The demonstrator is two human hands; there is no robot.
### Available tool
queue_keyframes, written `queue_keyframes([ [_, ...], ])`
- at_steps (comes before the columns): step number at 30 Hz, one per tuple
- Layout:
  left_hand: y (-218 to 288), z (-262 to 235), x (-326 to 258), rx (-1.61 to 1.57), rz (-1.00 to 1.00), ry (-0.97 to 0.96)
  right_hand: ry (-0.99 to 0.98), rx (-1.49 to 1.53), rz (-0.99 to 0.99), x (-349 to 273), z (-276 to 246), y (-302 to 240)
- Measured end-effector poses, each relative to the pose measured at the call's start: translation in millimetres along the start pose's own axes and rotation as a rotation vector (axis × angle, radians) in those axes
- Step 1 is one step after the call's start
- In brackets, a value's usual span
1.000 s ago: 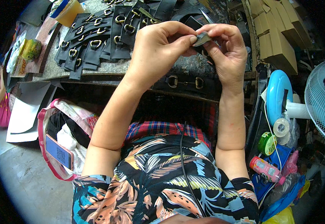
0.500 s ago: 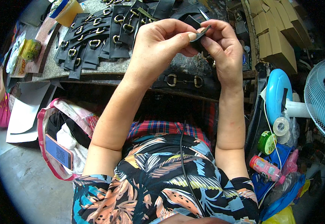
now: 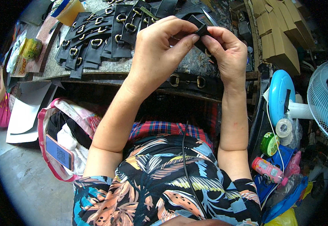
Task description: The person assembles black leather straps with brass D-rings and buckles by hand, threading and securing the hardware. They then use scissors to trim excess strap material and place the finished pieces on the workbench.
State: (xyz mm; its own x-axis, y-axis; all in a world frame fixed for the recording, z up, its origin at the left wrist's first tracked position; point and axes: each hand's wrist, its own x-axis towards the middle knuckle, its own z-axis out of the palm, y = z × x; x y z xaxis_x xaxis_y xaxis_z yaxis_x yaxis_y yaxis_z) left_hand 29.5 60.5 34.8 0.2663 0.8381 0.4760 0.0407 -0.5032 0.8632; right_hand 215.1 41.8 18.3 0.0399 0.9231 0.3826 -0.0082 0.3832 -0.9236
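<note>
Your left hand point(image 3: 160, 49) and right hand point(image 3: 226, 52) both pinch a small black strap piece point(image 3: 198, 23) above the workbench point(image 3: 133, 66). Black buckle straps point(image 3: 96, 37) crowd the bench behind; cardboard boxes point(image 3: 277, 37) and a fan point(image 3: 322, 98) sit right.

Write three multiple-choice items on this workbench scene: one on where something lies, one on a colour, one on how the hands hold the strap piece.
1. Where do the black straps with brass rings lie?
A. on the worktop to the left of the hands
B. on the floor
C. in the bag

2. What colour is the phone in the bag?
A. green
B. red-orange
C. white

3. How is the black strap piece held?
A. resting in one open palm
B. lying untouched
C. pinched between the fingers of the left hand and right hand

Answers: 1 A, they are spread on the worktop; 2 B, its case shows red-orange; 3 C, both hands' fingertips meet on it.
</note>
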Motion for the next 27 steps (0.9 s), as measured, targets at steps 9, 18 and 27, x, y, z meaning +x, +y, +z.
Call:
queue_keyframes([
  [9,-1,13,-8,0.314,0.337,0.118,-0.085,-0.404,-0.055,0,1,2],
  [18,-7,-2,10,-0.306,-0.158,-0.095,-0.047,-0.056,-0.095,2,0,3],
  [27,-12,-1,12,-0.451,-0.344,-0.1,0.037,-0.147,-0.231,6,2,2],
])
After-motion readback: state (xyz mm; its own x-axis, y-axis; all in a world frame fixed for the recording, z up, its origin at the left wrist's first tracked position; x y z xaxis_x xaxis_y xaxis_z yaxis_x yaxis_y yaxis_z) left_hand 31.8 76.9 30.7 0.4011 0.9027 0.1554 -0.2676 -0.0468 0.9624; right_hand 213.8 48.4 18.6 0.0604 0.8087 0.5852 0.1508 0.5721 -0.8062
